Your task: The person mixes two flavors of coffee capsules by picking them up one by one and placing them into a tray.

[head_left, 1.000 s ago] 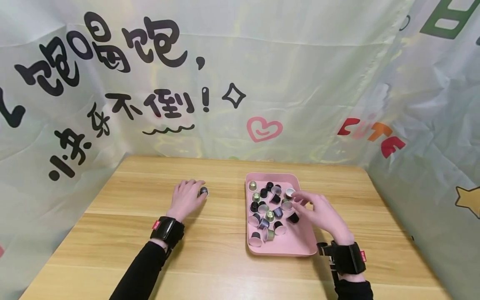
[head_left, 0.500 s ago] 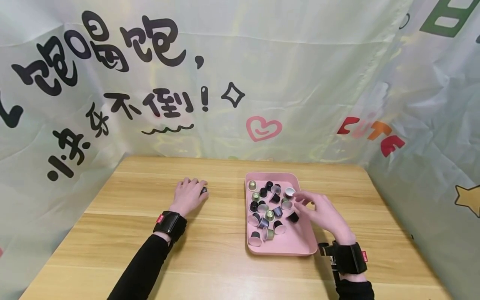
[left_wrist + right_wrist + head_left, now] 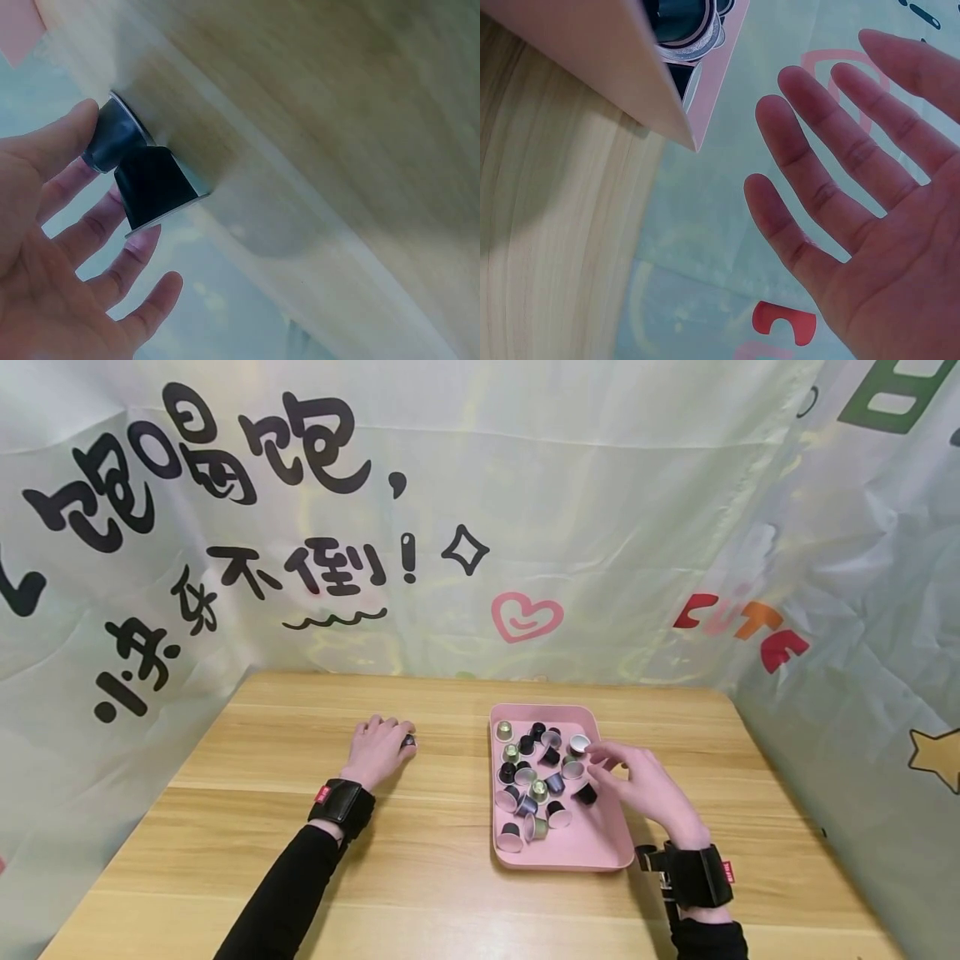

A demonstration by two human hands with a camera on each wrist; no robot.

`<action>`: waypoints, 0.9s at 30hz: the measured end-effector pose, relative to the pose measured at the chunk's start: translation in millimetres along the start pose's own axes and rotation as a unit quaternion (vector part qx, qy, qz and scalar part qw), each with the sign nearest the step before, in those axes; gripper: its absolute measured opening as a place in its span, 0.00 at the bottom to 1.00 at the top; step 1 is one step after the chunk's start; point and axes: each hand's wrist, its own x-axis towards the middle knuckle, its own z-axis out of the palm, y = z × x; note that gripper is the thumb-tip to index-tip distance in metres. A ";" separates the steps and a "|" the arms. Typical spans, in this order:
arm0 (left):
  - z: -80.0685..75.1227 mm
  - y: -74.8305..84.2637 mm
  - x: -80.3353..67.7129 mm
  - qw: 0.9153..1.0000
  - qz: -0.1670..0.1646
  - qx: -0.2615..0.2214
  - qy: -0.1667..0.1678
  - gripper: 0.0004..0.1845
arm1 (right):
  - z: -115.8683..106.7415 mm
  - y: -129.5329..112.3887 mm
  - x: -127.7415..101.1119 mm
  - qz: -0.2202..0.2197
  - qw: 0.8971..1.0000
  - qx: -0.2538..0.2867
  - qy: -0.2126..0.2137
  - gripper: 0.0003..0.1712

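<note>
Left hand [image 3: 377,750] rests on the wooden table [image 3: 300,860], left of the pink tray [image 3: 600,852]. Its fingers are loosely spread; thumb and fingertips [image 3: 142,244] touch a dark capsule [image 3: 146,184] standing on the table (the wrist view shows a second dark one right behind it). That looks like the set-down step, with the grip nearly let go.

Right hand [image 3: 637,781] hovers over the tray's right side, fingers spread and relaxed, holding nothing, just beside the heap of capsules [image 3: 536,781]. The next move likely calls for a pinch on one capsule from the heap without knocking its neighbours over.
</note>
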 end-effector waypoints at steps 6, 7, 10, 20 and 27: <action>0.5 -0.8 1.0 1.000 0.007 0.003 0.006 0.14 | 0.8 0.2 -0.4 -0.004 1.000 0.004 0.000 0.15; 0.9 -1.0 1.2 1.000 0.008 0.003 0.007 0.14 | 1.0 0.3 -0.4 -0.005 1.000 0.004 0.001 0.15; 1.9 -1.7 1.5 1.000 0.011 0.006 0.011 0.14 | 1.5 0.6 -0.4 -0.007 1.000 0.003 0.002 0.15; 2.9 -0.1 0.5 0.999 0.027 0.018 0.034 0.12 | 1.4 1.4 0.1 -0.005 1.000 0.001 0.001 0.14; 2.0 5.6 -0.3 0.998 0.037 0.028 0.044 0.14 | 0.7 1.5 -0.1 -0.003 1.000 0.002 -0.001 0.15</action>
